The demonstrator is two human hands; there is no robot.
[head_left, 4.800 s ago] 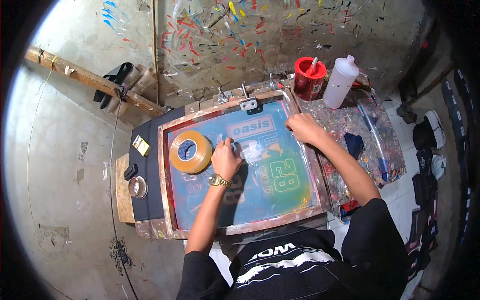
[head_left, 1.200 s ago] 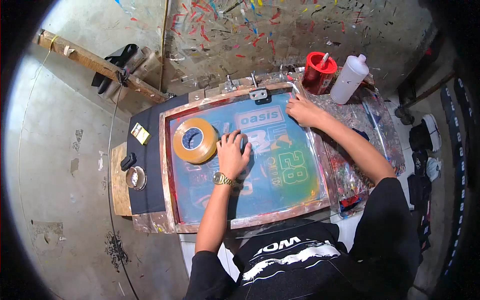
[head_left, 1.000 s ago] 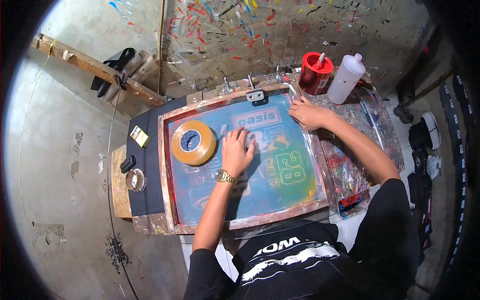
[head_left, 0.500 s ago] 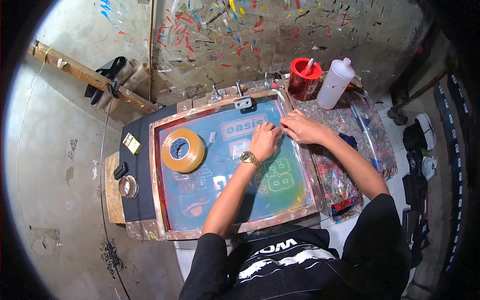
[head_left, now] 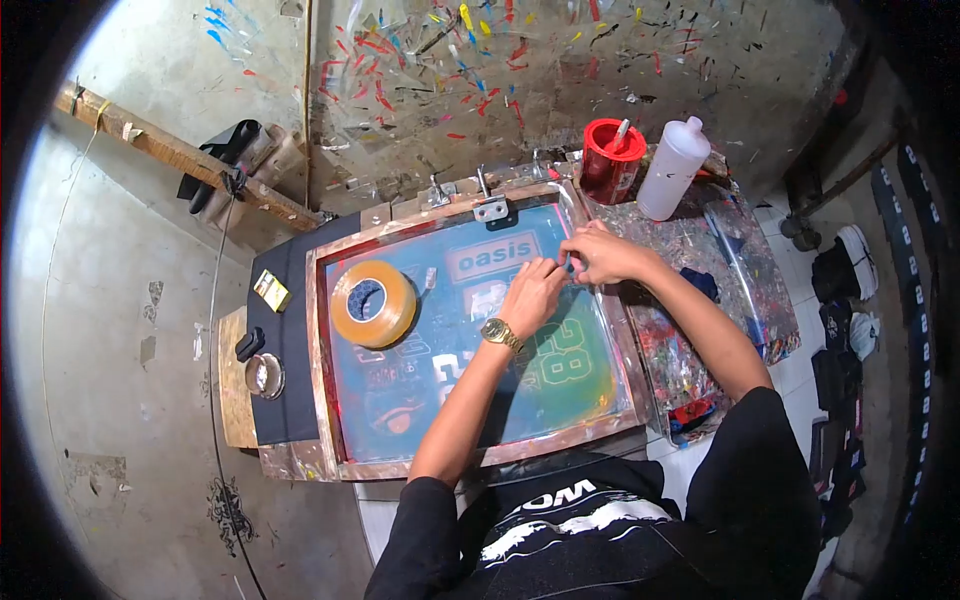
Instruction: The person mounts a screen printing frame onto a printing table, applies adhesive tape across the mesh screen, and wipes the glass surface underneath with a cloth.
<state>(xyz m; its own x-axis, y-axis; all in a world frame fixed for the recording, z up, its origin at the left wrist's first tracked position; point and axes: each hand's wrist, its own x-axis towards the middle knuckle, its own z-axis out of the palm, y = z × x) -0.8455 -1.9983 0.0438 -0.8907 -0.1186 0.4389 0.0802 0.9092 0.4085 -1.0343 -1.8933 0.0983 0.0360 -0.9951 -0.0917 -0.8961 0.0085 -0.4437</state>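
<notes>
A wooden-framed screen (head_left: 400, 410) with blue mesh and pale lettering lies on the bench, held at its far edge by a metal clamp (head_left: 490, 209). On its left part rests a wide roll of clear tape (head_left: 395, 308). My left hand (head_left: 535, 292), a watch on its wrist, is over the mesh right of centre, fingers bent together. Close beside it, my right hand (head_left: 600, 256) is at the right side of the frame with its fingertips pinched. What the fingertips hold, if anything, is too small to make out.
Behind the frame's right corner stand a red tub (head_left: 612, 165) and a white bottle (head_left: 672, 170) on the paint-stained bench (head_left: 680, 320). To the left are a yellow pack (head_left: 272, 290), a black object (head_left: 250, 343) and a round dish (head_left: 264, 376). A wooden beam (head_left: 170, 148) juts from the left.
My left hand has moved right across the mesh from near the tape roll to beside my right hand. My right hand has shifted slightly down the frame's right side.
</notes>
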